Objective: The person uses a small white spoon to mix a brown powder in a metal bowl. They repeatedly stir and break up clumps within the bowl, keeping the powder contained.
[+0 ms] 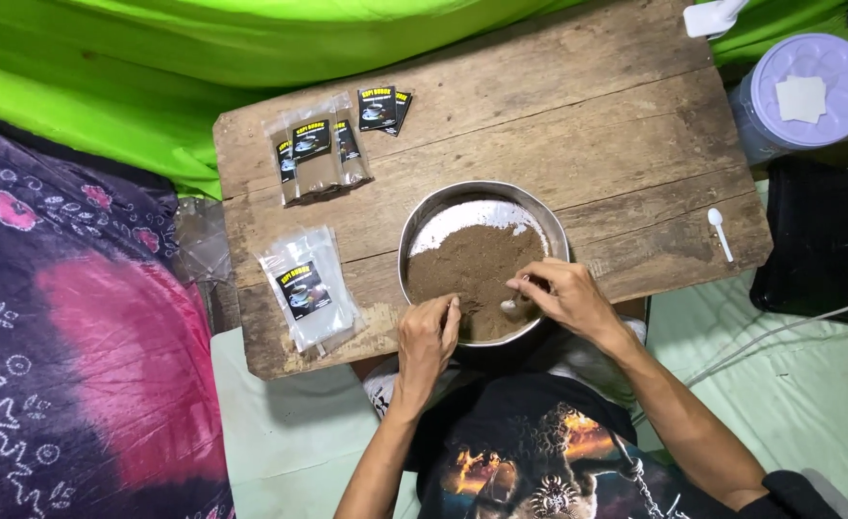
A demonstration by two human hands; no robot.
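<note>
A rough wooden tabletop (587,125) sits low among bedding: bright green cloth (203,58) behind it, a dark pink-and-purple patterned fabric (78,317) to one side, pale green sheet (798,384) on the other. Near the front edge stands a round metal bowl (422,213), holding brown powder (472,269) heaped against a patch of white powder (462,213) at the far side. The left hand (428,338) rests on the bowl's near rim, fingers (451,309) pinched together over something at the powder's edge; what it grips is too small to tell. The right hand (563,296) reaches into the bowl, its fingers closed on a small white spoon (510,306) whose scoop lies in the brown powder. A stack of empty clear pouches with dark labels (307,288) lies left of the bowl, filled pouches (316,159) beyond them, and loose dark labels (383,108) farther back. Another white spoon (720,233) lies near the tabletop's right edge. A lilac lidded jar (808,91) stands off the corner.
</note>
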